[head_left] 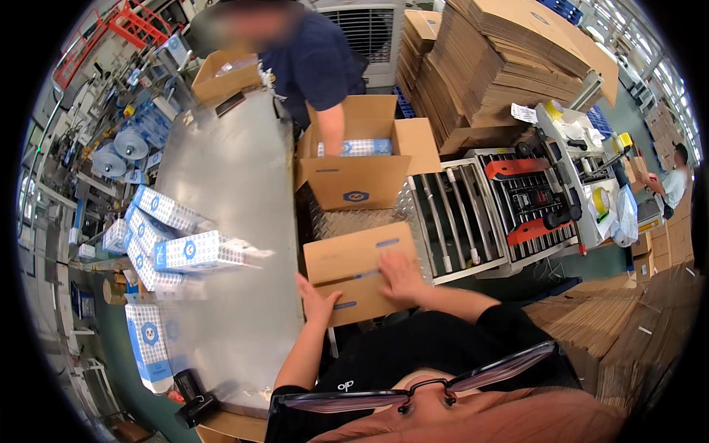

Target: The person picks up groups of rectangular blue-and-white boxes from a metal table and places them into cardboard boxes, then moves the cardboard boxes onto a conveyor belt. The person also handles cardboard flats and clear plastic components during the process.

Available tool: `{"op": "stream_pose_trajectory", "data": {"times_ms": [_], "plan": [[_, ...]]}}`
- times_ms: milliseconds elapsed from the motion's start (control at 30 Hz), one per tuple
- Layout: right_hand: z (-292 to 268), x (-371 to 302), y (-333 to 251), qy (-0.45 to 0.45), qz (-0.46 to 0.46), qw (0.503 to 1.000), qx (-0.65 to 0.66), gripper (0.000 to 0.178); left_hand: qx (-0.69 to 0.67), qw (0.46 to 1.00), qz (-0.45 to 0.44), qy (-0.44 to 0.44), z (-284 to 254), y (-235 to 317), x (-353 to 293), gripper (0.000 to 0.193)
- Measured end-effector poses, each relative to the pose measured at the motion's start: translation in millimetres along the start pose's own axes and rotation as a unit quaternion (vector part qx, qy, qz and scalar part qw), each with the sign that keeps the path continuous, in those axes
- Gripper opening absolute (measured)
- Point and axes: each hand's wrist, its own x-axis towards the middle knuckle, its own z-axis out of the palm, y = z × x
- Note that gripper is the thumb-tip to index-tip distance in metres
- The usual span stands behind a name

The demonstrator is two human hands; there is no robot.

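Cartons (188,251) on table (244,170), left of near box (358,258); far box (354,183) (packs (369,146) inside) beyond; rollers (461,215) right.

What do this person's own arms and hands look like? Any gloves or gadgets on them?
Both the left hand and the right hand are bare, with no gloves. The forearms are uncovered too, with no cables or watch visible. Short black sleeves belong to a black top with a small white marking.

Both hands (317,303) (402,277) on a brown carton (343,257) beside a metal table (236,325)
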Motion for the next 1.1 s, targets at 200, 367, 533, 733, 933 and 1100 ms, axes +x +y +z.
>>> {"op": "stream_pose_trajectory", "data": {"times_ms": [200, 367, 533, 733, 933, 1100], "plan": [[-19, -22, 58, -0.107, -0.027, 0.986, 0.127, 0.078, 0.059, 0.994, -0.028, -0.084, 38, 27, -23, 0.071], [-41, -52, 142, -0.083, 0.077, 0.992, 0.055, 0.081, 0.040, 0.996, 0.012, -0.079, 153, 104, -45, 0.081], [-69, -65, 293, -0.042, 0.146, 0.988, 0.033, 0.083, 0.006, 0.977, 0.158, -0.140, 277, 215, -25, 0.081], [-99, -99, 424, -0.024, 0.261, 0.965, 0.003, 0.083, -0.026, 0.953, 0.233, -0.190, 406, 295, 24, 0.071], [-116, -135, 528, 0.016, 0.292, 0.956, -0.011, 0.082, 0.008, 0.949, 0.218, -0.226, 489, 389, 36, 0.067], [-103, -149, 554, 0.041, 0.374, 0.925, -0.057, 0.082, 0.043, 0.923, 0.233, -0.304, 505, 425, 35, 0.075]]}}
